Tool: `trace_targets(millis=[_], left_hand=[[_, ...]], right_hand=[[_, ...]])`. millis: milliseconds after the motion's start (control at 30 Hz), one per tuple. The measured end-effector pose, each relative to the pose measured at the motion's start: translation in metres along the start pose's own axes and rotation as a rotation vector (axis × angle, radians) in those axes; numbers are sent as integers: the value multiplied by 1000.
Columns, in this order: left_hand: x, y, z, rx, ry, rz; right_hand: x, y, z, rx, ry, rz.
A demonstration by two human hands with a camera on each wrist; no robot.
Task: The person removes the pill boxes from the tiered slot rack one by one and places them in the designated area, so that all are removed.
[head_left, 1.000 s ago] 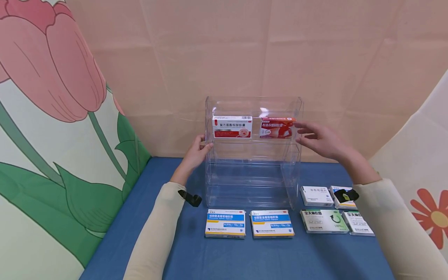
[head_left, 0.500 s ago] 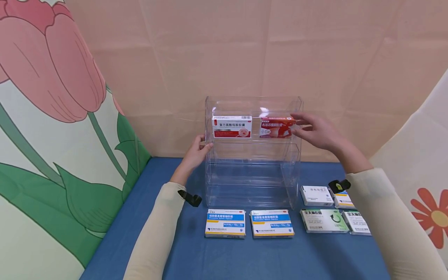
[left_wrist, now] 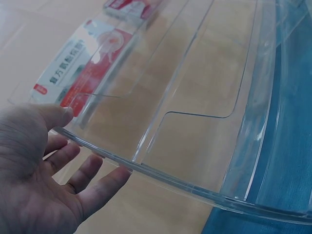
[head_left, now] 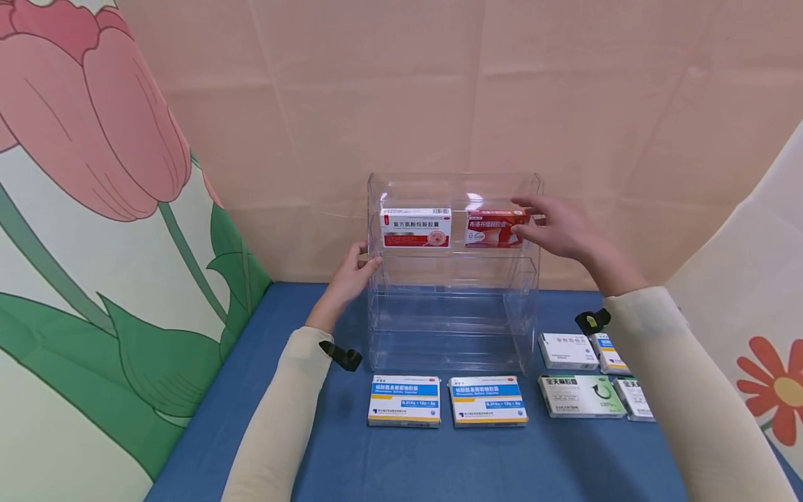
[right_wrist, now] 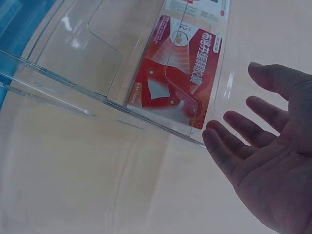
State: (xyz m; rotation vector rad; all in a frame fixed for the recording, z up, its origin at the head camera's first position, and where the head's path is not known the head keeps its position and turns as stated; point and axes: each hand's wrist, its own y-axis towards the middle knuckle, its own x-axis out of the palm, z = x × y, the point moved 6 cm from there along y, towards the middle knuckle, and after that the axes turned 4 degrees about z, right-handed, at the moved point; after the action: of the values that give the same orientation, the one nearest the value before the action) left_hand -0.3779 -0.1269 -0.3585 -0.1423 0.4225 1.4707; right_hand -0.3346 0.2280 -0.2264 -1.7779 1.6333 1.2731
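Note:
A clear tiered rack point(head_left: 439, 317) stands on the blue table. Its upper tier holds a white-and-red box point(head_left: 416, 228) at left and a red box point(head_left: 489, 230) at right. My left hand point(head_left: 351, 275) grips the rack's left side edge, the thumb in front; in the left wrist view the hand point(left_wrist: 53, 165) has its fingertips along that edge point(left_wrist: 170, 180). At the rack's upper right, my right hand point(head_left: 564, 226) holds nothing, thumb and fingers apart beside the red box. The right wrist view shows the hand point(right_wrist: 273, 136) with spread fingers just off the red box point(right_wrist: 175, 73).
Two blue-and-white boxes point(head_left: 403, 401) point(head_left: 488, 402) lie before the rack. Right of it are a white box point(head_left: 567, 352), a green-and-white box point(head_left: 580, 397) and two more, partly behind the right sleeve. A pink cloth point(head_left: 314, 104) hangs behind.
My right hand has moved left and slightly up, so its fingers now overlap the red box's right end in the head view. The left hand and the boxes have stayed put.

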Motion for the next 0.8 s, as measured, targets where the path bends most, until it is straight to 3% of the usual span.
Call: trace_targets(millis=[233,800], left_hand=[[0,1,-1,-1,5,1],[-1,1,0,-6,13,13]], right_hand=[[2,5,1,41,-17,-5],[18,21,-7,18,-125,-16]])
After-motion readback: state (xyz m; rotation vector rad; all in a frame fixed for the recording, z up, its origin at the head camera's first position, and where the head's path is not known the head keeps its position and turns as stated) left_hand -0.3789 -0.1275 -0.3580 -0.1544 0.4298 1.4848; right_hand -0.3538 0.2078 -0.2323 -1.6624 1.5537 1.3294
